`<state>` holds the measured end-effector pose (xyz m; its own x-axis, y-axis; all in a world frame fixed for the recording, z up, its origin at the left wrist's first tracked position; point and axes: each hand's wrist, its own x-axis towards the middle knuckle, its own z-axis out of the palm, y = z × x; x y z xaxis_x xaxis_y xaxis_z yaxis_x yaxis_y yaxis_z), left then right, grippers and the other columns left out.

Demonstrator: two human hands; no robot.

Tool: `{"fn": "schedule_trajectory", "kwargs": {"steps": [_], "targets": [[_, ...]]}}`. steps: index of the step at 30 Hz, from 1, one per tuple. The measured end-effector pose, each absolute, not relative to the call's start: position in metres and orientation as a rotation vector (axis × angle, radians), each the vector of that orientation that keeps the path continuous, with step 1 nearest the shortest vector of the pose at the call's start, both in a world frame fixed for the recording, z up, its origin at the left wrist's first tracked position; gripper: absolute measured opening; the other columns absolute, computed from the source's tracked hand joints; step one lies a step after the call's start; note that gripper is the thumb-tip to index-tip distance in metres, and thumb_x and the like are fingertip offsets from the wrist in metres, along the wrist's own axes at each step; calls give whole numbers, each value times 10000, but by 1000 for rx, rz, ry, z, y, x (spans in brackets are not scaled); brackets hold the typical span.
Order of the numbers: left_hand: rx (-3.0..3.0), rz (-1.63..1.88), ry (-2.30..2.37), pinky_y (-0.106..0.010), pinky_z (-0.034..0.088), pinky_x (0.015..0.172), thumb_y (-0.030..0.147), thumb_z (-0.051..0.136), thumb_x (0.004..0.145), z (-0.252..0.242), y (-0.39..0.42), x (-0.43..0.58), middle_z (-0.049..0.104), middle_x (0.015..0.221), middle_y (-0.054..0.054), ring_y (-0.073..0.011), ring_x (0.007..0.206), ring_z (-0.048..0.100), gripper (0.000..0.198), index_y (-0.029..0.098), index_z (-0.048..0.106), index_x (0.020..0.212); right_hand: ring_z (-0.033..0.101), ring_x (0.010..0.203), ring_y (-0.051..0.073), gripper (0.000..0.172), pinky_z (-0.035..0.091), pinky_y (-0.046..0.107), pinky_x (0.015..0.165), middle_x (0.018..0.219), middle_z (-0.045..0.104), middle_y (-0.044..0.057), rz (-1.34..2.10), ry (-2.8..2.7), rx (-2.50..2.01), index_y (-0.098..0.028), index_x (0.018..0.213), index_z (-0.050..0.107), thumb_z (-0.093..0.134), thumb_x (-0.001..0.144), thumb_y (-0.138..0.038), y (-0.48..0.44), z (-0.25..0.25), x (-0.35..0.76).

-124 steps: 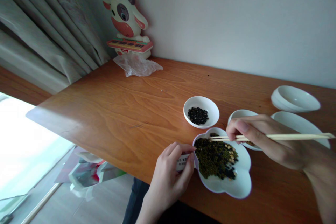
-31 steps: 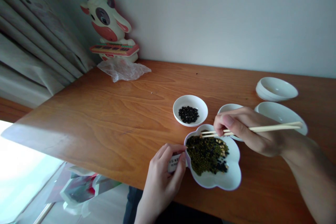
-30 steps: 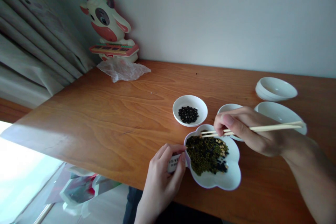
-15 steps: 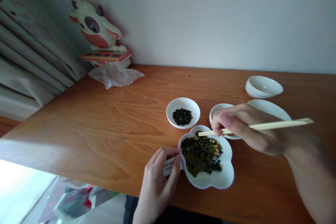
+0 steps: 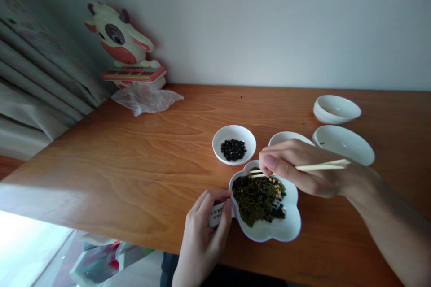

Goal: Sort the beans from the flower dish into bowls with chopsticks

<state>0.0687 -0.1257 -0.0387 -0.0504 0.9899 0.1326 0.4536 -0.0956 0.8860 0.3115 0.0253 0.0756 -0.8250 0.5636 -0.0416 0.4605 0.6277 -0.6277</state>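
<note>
My left hand (image 5: 205, 228) is closed round the labelled handle (image 5: 216, 215) of a white, flower-shaped dish (image 5: 292, 228) with a purple rim. Mixed beans (image 5: 257, 197) lie in it, mostly green and black, with some pale yellow ones towards the upper right. Over the dish's upper right edge, my right hand (image 5: 299, 166) grips a pair of wooden chopsticks (image 5: 319, 166). Their tips are among the beans near the far rim; whether they pinch one, I cannot tell. Just behind the dish stands a small white bowl (image 5: 218, 154) with black beans (image 5: 233, 149) in it.
Partly behind my right hand is another white bowl (image 5: 286, 136). Two more stand to the right, a wide bowl (image 5: 346, 143) and a smaller bowl (image 5: 338, 110) near the wall. At the back left sit a cow toy keyboard (image 5: 134, 74) and a crumpled plastic bag (image 5: 148, 99).
My right hand has moved left with the chopsticks, and their tips now reach further into the beans. More of the wide bowl shows. My left hand stays on the handle.
</note>
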Motion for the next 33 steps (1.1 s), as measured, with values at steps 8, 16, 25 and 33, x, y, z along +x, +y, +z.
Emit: {"fn": "schedule_trajectory", "kwargs": {"steps": [8, 16, 25, 33], "targets": [[1602, 1097, 1565, -283, 548, 842, 302, 586, 1089, -38, -126, 69, 760, 1064, -32, -190, 946, 721, 157, 255, 702, 1183, 582, 660, 155, 587, 357, 334, 671, 710, 652, 2, 933, -2642, -969, -214, 846, 659, 319, 1135, -594, 26, 71, 310], [1594, 1091, 1553, -275, 544, 854, 294, 587, 1090, -38, -127, 68, 754, 1083, -24, -184, 960, 719, 161, 267, 695, 1206, 546, 651, 163, 678, 336, 351, 668, 714, 652, 28, 908, -2645, -893, -202, 834, 668, 225, 1136, -617, 24, 83, 313], [1600, 1102, 1554, -275, 549, 855, 288, 593, 1085, -37, -127, 68, 758, 1089, -21, -185, 965, 723, 154, 269, 698, 1197, 571, 687, 162, 600, 356, 347, 678, 740, 645, 20, 971, -2642, -879, -196, 850, 643, 290, 1143, -583, 23, 76, 312], [1606, 1102, 1557, -276, 554, 840, 288, 593, 1082, -40, -126, 69, 761, 1073, -19, -183, 940, 726, 163, 273, 697, 1206, 546, 671, 144, 552, 343, 334, 662, 736, 610, -3, 959, -2673, -860, -200, 844, 616, 302, 1151, -534, 25, 78, 311]]}}
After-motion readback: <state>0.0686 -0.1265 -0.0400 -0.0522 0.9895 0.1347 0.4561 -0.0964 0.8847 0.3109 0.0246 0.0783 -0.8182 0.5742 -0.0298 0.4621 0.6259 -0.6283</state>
